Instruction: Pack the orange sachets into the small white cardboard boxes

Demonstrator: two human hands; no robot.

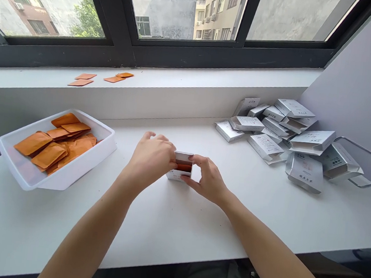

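A small white box (179,176) stands upright on the table with its top open. Orange-brown sachets (183,167) show inside it. My right hand (209,178) holds the box from the right, index finger at the far corner and thumb at the near one. Over the box's left side, my left hand (152,160) is bent with its fingertips against the edge of the opening. Part of the box is covered by those fingers. Left of my hands sits a white plastic tub (82,167) with a heap of orange sachets (51,154).
Several open-ended white boxes (305,170) lie piled at the right, beside a bent metal wire stand (368,150). Several orange sachets (115,79) rest on the windowsill (184,80). A dark-framed window is behind it. The white table's (163,237) front edge runs below my forearms.
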